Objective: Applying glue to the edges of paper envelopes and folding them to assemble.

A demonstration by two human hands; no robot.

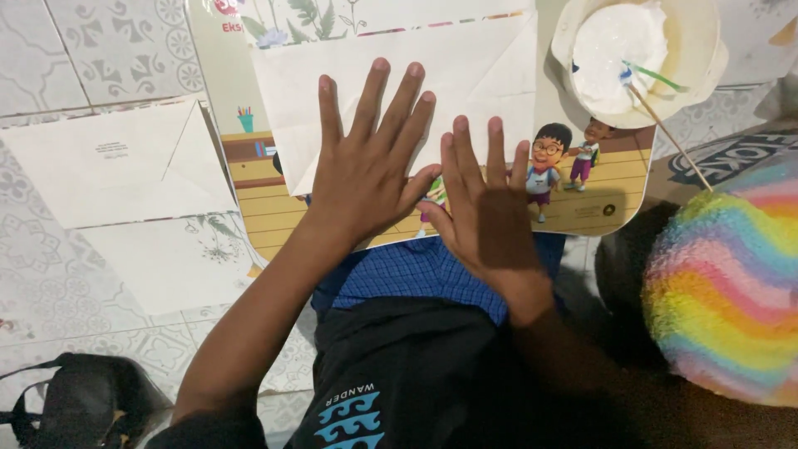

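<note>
My left hand (366,166) lies flat, fingers spread, on a folded white paper envelope (465,75). Beside it my right hand (486,212) also presses flat, its fingers on the envelope's lower edge. The envelope rests on a colourful cartoon board (598,195) that sits across my lap. Neither hand grips anything. A round white bowl (698,50) of white paste stands at the top right, with a thin stick (673,137) leaning out of it.
A second white envelope (108,162) and a plain sheet (166,266) lie on the patterned tile floor at the left. A dark bag (83,399) is at the bottom left. A fluffy rainbow-coloured object (731,291) fills the right side.
</note>
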